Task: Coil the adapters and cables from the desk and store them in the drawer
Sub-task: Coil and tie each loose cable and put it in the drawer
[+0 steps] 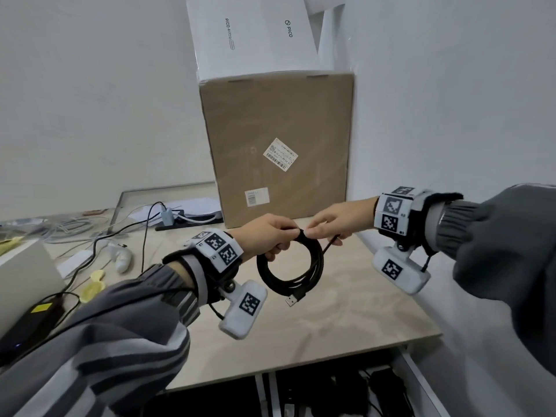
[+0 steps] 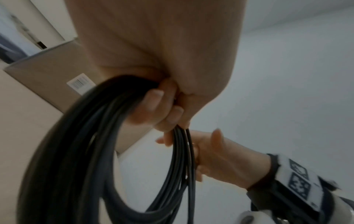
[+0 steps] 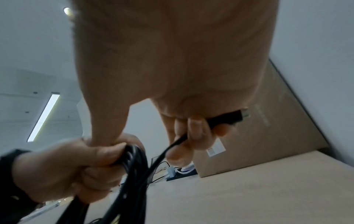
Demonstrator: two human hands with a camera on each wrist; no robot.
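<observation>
A black cable (image 1: 313,270) hangs as a round coil above the wooden desk (image 1: 346,308). My left hand (image 1: 275,236) grips the top of the coil (image 2: 95,144) in its fist. A USB plug (image 1: 293,300) dangles from the coil's bottom. My right hand (image 1: 326,225) meets the left at the coil's top and holds the cable's free end, fingers (image 3: 197,131) curled round the other black plug (image 3: 228,117), which sticks out past them. The cable (image 3: 134,169) runs from that plug down into the coil. An open drawer (image 1: 415,374) below the desk's front edge holds dark adapters and cables.
A big cardboard box (image 1: 279,152) stands against the wall behind my hands, a white box (image 1: 252,34) on top. At the left lie a laptop (image 1: 24,278), a black power brick (image 1: 33,323), tangled cables (image 1: 99,236) and a white game controller (image 1: 122,255).
</observation>
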